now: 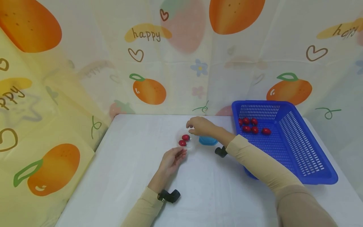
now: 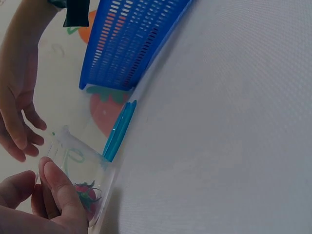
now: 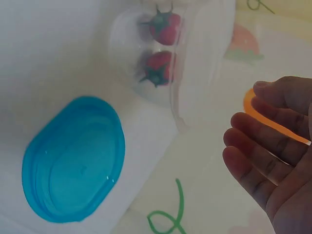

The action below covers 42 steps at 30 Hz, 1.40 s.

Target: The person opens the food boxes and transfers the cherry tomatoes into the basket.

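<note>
A clear plastic container [image 2: 80, 153] stands on the table with two red cherry tomatoes [image 1: 185, 137] inside, green stems showing in the right wrist view. My left hand [image 1: 171, 161] pinches its near rim between thumb and fingers. Over the far side of the container, my right hand [image 1: 202, 126] hovers with loosely bent fingers and nothing in them. The right wrist view shows its palm and fingers [image 3: 243, 141] beside the container's rim. A blue lid [image 3: 73, 161] lies on the table just right of the container, partly hidden by the right hand in the head view.
A large blue plastic basket [image 1: 304, 142] sits at the right of the table, with several more cherry tomatoes [image 1: 246, 129] toward its back left. My right forearm passes over its near left edge. A fruit-print cloth [image 1: 175, 72] hangs behind the white table [image 1: 122, 157].
</note>
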Motion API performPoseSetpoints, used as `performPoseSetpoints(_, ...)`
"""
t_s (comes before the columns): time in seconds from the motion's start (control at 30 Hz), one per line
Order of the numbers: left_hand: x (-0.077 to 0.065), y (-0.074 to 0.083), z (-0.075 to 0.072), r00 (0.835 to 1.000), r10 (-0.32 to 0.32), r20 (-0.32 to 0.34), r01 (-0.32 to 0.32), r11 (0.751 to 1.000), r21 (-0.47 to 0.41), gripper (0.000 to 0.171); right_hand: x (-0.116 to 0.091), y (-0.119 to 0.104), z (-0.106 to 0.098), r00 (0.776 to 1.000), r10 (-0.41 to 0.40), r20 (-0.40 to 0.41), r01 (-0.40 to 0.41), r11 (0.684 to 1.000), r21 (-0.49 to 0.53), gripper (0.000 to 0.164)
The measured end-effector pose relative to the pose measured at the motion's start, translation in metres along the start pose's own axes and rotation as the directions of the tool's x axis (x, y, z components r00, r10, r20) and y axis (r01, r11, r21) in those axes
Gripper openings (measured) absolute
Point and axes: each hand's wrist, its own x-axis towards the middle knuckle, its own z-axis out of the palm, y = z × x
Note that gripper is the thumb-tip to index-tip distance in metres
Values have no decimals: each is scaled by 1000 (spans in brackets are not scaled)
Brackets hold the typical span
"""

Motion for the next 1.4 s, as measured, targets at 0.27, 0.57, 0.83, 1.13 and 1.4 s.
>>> performPoseSetpoints(0.27,0,0,0,1000,-4,1,4,1000,-4,27,13,-5,21,998,30,61,-30,1000,-8,29)
performPoseSetpoints(0.57,-2,-1,-1,1000,17,24,-17,999,-30,23,24,-11,39,994,56,90,-56,998,1,30)
performPoseSetpoints(0.83,-2,0,-1,999,17,28,-16,999,-36,19,30,-19,47,980,113,165,-110,994,-25,31)
performPoseSetpoints(1.13,-1,-1,0,999,36,36,-34,999,-34,17,31,-20,55,989,84,118,-63,983,-175,19)
performPoseSetpoints(1.4,-1,0,0,998,48,47,-46,998,-40,14,27,-23,58,990,90,109,-60,966,-250,20)
